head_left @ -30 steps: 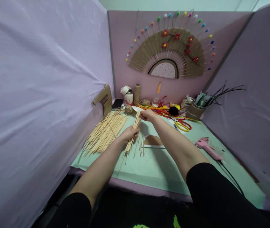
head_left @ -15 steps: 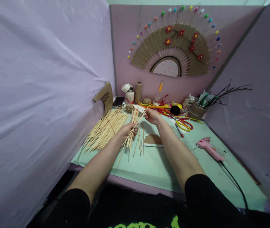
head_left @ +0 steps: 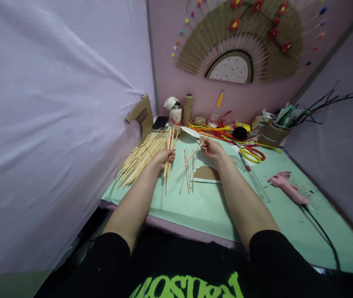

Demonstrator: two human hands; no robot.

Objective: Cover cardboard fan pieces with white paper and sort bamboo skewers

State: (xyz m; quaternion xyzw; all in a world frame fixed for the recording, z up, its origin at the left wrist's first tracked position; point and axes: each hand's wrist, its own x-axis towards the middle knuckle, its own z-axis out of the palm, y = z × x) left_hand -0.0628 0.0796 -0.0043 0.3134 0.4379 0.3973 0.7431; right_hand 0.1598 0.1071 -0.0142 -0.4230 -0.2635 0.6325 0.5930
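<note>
My left hand (head_left: 164, 157) is closed round a small bundle of thin wooden sticks (head_left: 169, 145), held upright over the green mat (head_left: 201, 203). My right hand (head_left: 212, 149) pinches the far end of a single stick (head_left: 190, 157), which slants down to the left toward several loose sticks (head_left: 187, 176) lying on the mat between my hands. A large pile of the same sticks (head_left: 140, 157) lies fanned out on the mat to the left of my left hand.
A brown cardboard piece (head_left: 206, 174) lies just below my right hand. Yellow-handled scissors (head_left: 252, 154), a ruler (head_left: 257, 182) and a pink glue gun (head_left: 286, 187) lie to the right. Twine spools, a bottle and a cup of tools line the back wall under a decorated fan (head_left: 241, 45).
My right hand has drawn one stick out of the bundle and moved right and down with it. The left hand has shifted slightly left with the bundle. The camera has tilted downward.
</note>
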